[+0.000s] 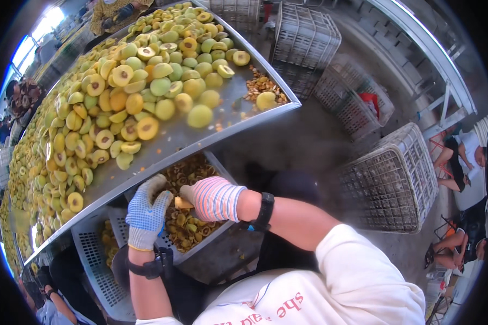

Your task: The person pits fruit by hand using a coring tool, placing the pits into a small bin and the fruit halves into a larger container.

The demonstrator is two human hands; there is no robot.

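Observation:
My left hand (147, 212), in a blue dotted glove, hovers over the front edge of the metal table. Its fingers curl away from me, and what they hold, if anything, is hidden. Close beside it, my right hand (216, 198) wears a red, white and blue striped glove and is closed round a small yellow-tan piece (183, 202); whether this is fruit or a tool handle I cannot tell. Below both hands is a crate of brownish fruit scraps (185, 232). Halved green-yellow fruits (130, 97), some with brown centres, are heaped on the table (162, 154).
A white plastic crate (100, 271) stands at lower left, under the table edge. Small orange-brown bits (261, 86) lie at the table's right corner. Grey crates (387, 181) stand on the floor to the right. Other people (461, 162) sit at far right; more are at left.

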